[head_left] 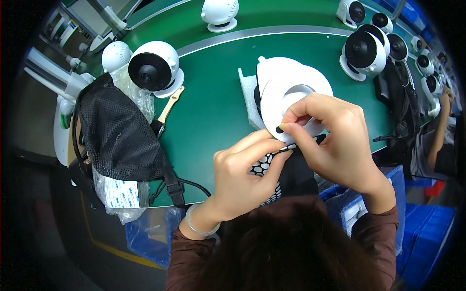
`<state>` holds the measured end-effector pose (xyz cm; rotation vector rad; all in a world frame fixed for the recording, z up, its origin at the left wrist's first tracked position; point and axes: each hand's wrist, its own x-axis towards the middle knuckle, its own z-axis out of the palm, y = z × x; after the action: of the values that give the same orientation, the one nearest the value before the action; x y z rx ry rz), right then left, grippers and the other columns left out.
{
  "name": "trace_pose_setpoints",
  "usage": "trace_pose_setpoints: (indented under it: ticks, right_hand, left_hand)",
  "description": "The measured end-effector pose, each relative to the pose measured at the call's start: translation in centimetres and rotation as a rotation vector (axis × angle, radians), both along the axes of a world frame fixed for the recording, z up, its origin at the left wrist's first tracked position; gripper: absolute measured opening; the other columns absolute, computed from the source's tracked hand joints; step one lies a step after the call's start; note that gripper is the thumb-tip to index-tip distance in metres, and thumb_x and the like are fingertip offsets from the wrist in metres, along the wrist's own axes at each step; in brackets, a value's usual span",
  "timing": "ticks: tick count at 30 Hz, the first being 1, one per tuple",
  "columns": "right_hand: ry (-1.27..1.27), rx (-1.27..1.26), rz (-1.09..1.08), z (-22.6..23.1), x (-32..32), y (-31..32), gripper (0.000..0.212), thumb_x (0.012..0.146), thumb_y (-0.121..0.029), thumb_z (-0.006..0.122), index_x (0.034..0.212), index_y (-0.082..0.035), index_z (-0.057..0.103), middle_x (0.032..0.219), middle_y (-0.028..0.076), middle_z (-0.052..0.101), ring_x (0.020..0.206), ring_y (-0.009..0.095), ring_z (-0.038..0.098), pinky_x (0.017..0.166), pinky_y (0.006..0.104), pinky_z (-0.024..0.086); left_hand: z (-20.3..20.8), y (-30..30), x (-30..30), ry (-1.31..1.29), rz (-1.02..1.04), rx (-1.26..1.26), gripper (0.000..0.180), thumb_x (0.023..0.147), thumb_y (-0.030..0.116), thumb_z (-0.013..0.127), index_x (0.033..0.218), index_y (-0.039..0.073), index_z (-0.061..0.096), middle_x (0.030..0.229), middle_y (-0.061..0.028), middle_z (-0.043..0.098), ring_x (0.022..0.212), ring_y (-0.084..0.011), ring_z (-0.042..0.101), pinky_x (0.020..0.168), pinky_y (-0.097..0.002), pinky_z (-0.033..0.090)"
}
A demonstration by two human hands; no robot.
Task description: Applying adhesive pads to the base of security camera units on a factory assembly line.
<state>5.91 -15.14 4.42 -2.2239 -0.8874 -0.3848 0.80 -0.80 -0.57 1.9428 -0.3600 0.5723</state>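
A white ball-shaped camera (264,72) lies tipped over with its round base (310,80) turned up toward me. Behind it, a pale foam piece (250,99) leans at its left. On the base's near rim sits a small black round pad (279,129), with the pinched thumb and forefinger of my right hand (337,140) at it. My left hand (247,172) is closed on a black sheet with white round spots (260,166), just below the base. Its fingertips come close to the rim. Whether the pad is stuck down, I cannot tell.
On the green table (208,102), another white camera (154,68) stands at the left beside tweezers (171,104) and a black mesh bag (121,131). Several cameras (361,51) stand at the right. A blue bin (155,235) is below the edge. Another person's arm (439,126) shows far right.
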Motion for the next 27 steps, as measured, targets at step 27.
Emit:
trace_pose_setpoints:
  ticks: [27]
  right_hand:
    - [0.146,0.106,0.025,-0.2,-0.5,-0.3,0.006,0.071,0.001,0.061,0.076,0.003,0.059,0.072,0.007,0.06,0.061,0.011,0.052,0.059,0.0217,0.042]
  left_hand:
    - [-0.5,0.1,0.3,-0.068,-0.021,-0.057,0.01,0.067,0.001,0.066,0.075,0.001,0.061,0.073,-0.0082,0.061,0.059,-0.0226,0.06,0.051,-0.0251,0.044]
